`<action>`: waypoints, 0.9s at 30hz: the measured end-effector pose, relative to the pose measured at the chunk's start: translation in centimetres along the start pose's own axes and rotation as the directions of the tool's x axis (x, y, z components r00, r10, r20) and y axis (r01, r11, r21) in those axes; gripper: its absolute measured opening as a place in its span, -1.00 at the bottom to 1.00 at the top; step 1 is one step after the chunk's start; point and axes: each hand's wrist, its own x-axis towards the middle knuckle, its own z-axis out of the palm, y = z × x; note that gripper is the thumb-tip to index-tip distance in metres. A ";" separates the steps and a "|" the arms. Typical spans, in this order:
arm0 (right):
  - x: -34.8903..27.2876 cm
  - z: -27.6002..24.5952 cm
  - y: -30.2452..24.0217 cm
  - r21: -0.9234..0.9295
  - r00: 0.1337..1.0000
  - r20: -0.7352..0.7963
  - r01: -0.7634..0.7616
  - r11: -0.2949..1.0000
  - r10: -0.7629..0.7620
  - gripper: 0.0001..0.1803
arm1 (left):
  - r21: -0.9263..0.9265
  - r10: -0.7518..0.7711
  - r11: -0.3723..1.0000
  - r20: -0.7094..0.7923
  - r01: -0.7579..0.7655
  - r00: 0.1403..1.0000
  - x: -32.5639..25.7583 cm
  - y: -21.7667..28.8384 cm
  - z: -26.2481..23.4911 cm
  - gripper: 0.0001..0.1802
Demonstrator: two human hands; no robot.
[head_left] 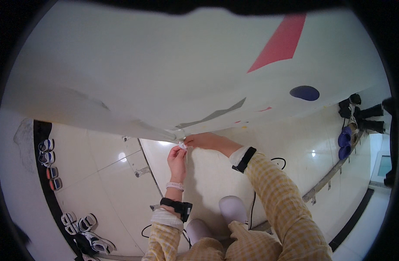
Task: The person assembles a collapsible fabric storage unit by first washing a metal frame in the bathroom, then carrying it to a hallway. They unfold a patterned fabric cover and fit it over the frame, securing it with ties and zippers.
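My left hand (177, 163) is closed, its fingertips pinching a small white piece (182, 145) whose kind is too small to make out. From the right, my right hand (206, 141) meets it, fingers drawn together at the same white piece; what its fingertips grip is hidden. Both hands are low against the bottom edge of a large white panel (134, 65) that bears red, grey and dark blue shapes. A pale strip or cord seems to hang just below the fingers.
Tiled floor (104, 165) lies below, with black cables (253, 209) near my lilac shoes (232, 209). Pairs of shoes (46, 152) line the left wall, with white sneakers (97, 241) at lower left. Purple clogs (345, 141) and dark boots (371, 118) stand along the right side.
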 end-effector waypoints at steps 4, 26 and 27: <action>-0.1 0.4 0.0 0.057 0.995 -0.079 0.072 0.996 -0.067 -0.73 | -0.066 0.008 0.998 -0.088 -0.014 0.996 0.4 -0.1 0.2 -0.84; -0.2 2.3 1.5 0.578 0.983 -0.147 -0.003 0.816 0.108 -0.80 | 0.305 0.171 0.932 0.101 -0.194 0.980 -0.9 1.0 0.5 -0.82; -0.1 2.2 1.4 0.592 0.985 -0.128 -0.020 0.805 0.119 -0.82 | 0.274 0.155 0.945 0.096 -0.176 0.983 -0.9 0.9 0.5 -0.82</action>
